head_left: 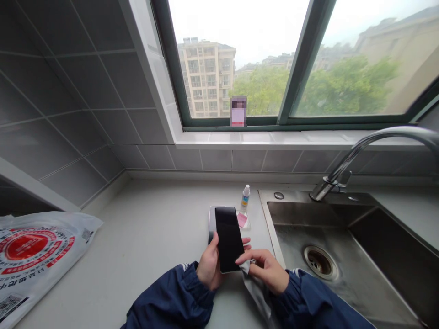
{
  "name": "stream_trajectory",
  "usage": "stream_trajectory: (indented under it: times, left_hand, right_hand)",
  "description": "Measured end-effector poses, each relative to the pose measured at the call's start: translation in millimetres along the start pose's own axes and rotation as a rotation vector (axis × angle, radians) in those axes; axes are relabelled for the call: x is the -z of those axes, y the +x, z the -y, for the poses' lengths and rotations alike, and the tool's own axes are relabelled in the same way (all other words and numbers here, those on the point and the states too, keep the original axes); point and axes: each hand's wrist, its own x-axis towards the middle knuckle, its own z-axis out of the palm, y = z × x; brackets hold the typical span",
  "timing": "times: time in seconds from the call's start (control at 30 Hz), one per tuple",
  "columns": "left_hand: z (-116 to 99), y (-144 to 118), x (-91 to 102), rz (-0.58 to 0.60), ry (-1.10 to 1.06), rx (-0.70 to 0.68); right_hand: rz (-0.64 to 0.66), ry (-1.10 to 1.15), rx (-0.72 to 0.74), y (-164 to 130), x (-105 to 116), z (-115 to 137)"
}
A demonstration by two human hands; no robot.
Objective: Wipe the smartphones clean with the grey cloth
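A dark-screened smartphone (pixel 228 237) rests in my left hand (pixel 208 266), thumb along its left edge and fingertips showing past its right edge. My right hand (pixel 269 269) pinches a grey cloth (pixel 255 288) at the phone's lower right corner; the cloth hangs down toward the counter's front. Partly covered by the phone, a second flat device with a pale rim (pixel 212 221) lies on the counter. Just right of the phone is a clear packet with a pink piece (pixel 242 220). Behind that stands a small white-capped spray bottle (pixel 246 195) with a blue and yellow label.
A stainless sink (pixel 291 242) with a drain lies to the right, its chrome faucet (pixel 356 155) arching above. At the left a white plastic bag with red print (pixel 37 251) sits on the pale counter (pixel 147 228). A tiled wall and window close off the back.
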Motion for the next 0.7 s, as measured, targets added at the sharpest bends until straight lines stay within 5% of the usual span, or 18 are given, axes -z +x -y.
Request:
stream_trajectory:
  times: [0.2,0.37,0.47,0.7]
  left_hand:
    - [5,0,-3.6,0.029,0.001,0.104]
    - [7,-1,-7.0,0.021,-0.041,0.077]
    - [7,0,-6.3,-0.009,-0.052,0.067]
    - [14,2,-0.7,0.018,0.019,0.240]
  right_hand:
    - [0.225,0.046,-0.086,0,17,9]
    - [0.209,0.037,-0.114,0,28,18]
    - [0.055,0.013,-0.096,4,42,18]
    - [-0.683,-0.006,0.110,19,80,2]
